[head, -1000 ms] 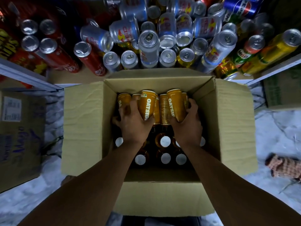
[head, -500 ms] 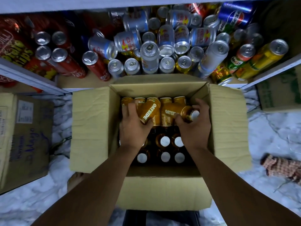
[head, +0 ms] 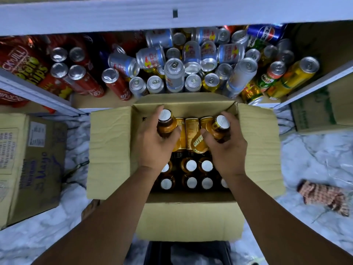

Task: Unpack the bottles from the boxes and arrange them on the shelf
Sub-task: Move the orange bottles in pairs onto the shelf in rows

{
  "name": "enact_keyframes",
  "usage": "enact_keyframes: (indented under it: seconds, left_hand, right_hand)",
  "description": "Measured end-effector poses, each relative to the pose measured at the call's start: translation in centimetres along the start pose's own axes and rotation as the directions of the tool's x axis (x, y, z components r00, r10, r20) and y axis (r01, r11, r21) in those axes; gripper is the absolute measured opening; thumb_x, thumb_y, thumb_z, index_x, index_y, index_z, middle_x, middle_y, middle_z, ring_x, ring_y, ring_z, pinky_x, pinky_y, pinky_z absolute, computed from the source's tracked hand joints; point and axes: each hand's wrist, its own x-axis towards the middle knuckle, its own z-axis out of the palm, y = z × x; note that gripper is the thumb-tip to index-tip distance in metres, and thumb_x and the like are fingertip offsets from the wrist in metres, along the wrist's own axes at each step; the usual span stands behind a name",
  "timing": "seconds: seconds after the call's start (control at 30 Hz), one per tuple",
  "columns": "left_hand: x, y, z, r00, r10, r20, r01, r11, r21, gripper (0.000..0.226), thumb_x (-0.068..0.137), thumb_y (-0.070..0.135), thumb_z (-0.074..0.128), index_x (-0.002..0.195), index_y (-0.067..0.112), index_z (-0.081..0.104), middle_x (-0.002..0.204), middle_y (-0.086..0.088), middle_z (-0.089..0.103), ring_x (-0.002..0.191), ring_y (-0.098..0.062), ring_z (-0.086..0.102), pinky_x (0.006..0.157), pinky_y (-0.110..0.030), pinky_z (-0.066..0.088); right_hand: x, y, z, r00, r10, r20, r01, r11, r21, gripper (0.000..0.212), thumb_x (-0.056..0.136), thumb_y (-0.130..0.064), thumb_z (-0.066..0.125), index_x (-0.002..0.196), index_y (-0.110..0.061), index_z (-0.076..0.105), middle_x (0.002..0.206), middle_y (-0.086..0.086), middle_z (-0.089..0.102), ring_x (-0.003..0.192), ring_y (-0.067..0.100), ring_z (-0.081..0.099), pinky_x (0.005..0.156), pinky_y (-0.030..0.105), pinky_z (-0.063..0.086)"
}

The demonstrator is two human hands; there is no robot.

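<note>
Two Oatside bottles now stand cap-up in our hands. The left hand is clamped round one and the right hand round the other, both at the far end of the open cardboard box. Half a second ago they lay on their sides across the top layer. We judge them ready for the shelf just beyond, which is crowded with cans. The upright bottles below are not yet unpacked. Our view has tilted up, bringing the upper shelf rail into sight.
</note>
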Motion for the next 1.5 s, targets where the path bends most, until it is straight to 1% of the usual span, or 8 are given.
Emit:
enact_keyframes:
  seconds: [0.13,0.23,0.43,0.53,0.7,1.0,1.17,1.5]
  left_hand:
    - [0.2,5.0,-2.7,0.998,0.019,0.062,-0.011,0.993,-0.114,0.057,0.084,0.031,0.082,0.134,0.036,0.056,0.117,0.019,0.064,0.111,-0.006,0.064,0.095,-0.016,0.048]
    - [0.5,9.8,-5.8,0.995,0.017,0.094,0.001,0.983,-0.185,0.055,0.083,0.022,0.084,0.126,0.042,0.056,0.108,0.009,0.070,0.096,-0.002,0.069,0.086,-0.009,0.046]
    - [0.8,21.1,-14.2,0.993,0.096,0.073,-0.074,0.962,-0.264,0.057,0.085,0.004,0.079,0.117,0.041,0.051,0.091,0.018,0.066,0.080,-0.002,0.066,0.079,-0.013,0.048]
    - [0.4,28.3,-19.5,0.987,0.121,0.102,-0.087,0.953,-0.290,0.057,0.084,0.003,0.079,0.117,0.040,0.051,0.089,0.009,0.067,0.078,-0.003,0.065,0.078,-0.013,0.047]
    - [-0.5,40.9,-28.9,0.978,0.189,0.087,-0.155,0.941,-0.301,0.054,0.082,0.000,0.078,0.118,0.032,0.053,0.086,0.030,0.066,0.076,0.005,0.063,0.072,-0.006,0.043]
    - [-1.0,57.7,-41.7,0.928,0.325,-0.182,-0.369,0.861,-0.348,0.050,0.084,0.007,0.078,0.116,0.038,0.053,0.085,0.022,0.065,0.077,-0.001,0.061,0.071,-0.011,0.047]
    - [0.4,63.4,-46.8,0.871,0.388,-0.301,-0.473,0.827,-0.304,0.047,0.084,0.003,0.076,0.116,0.028,0.053,0.084,0.035,0.059,0.078,0.006,0.058,0.068,-0.005,0.043]
    - [7.9,66.0,-52.8,0.843,0.399,-0.361,-0.509,0.809,-0.293,0.048,0.081,0.005,0.075,0.114,0.032,0.053,0.084,0.032,0.060,0.074,0.003,0.059,0.066,-0.006,0.043]
  right_hand:
    - [-0.7,-5.4,-2.6,0.999,-0.034,0.009,0.034,0.996,0.079,0.057,0.081,-0.024,0.086,0.125,-0.044,0.056,0.112,-0.027,0.066,0.105,-0.002,0.065,0.092,0.017,0.052]
    - [-1.5,-10.3,-5.2,0.999,-0.036,0.036,0.032,0.992,0.120,0.060,0.080,-0.021,0.087,0.125,-0.045,0.056,0.103,-0.043,0.063,0.099,-0.012,0.063,0.085,0.007,0.048]
    - [-3.7,-22.6,-11.2,0.995,-0.101,0.027,0.094,0.977,0.191,0.056,0.080,-0.014,0.087,0.124,-0.036,0.061,0.103,-0.024,0.070,0.096,0.003,0.068,0.088,0.025,0.055]
    - [-5.5,-30.5,-14.9,0.986,-0.163,0.035,0.152,0.966,0.211,0.053,0.080,-0.008,0.085,0.118,-0.036,0.060,0.093,-0.023,0.070,0.087,0.003,0.068,0.083,0.025,0.054]
    - [-9.0,-43.9,-21.0,0.958,-0.288,-0.001,0.279,0.929,0.243,0.052,0.080,-0.007,0.084,0.114,-0.036,0.059,0.091,-0.018,0.067,0.085,0.008,0.065,0.082,0.023,0.053]
    - [-11.7,-63.7,-29.2,0.859,-0.500,-0.106,0.507,0.807,0.303,0.051,0.079,-0.007,0.081,0.111,-0.041,0.059,0.092,-0.016,0.065,0.088,0.008,0.063,0.083,0.027,0.052]
    - [-11.3,-72.6,-30.9,0.791,-0.586,-0.175,0.609,0.725,0.321,0.049,0.077,-0.008,0.082,0.109,-0.038,0.060,0.097,-0.021,0.064,0.091,0.006,0.062,0.081,0.018,0.049]
    - [-8.7,-81.8,-25.9,0.757,-0.629,-0.176,0.645,0.676,0.357,0.046,0.078,-0.001,0.078,0.108,-0.032,0.061,0.084,-0.019,0.064,0.078,0.007,0.062,0.072,0.020,0.052]
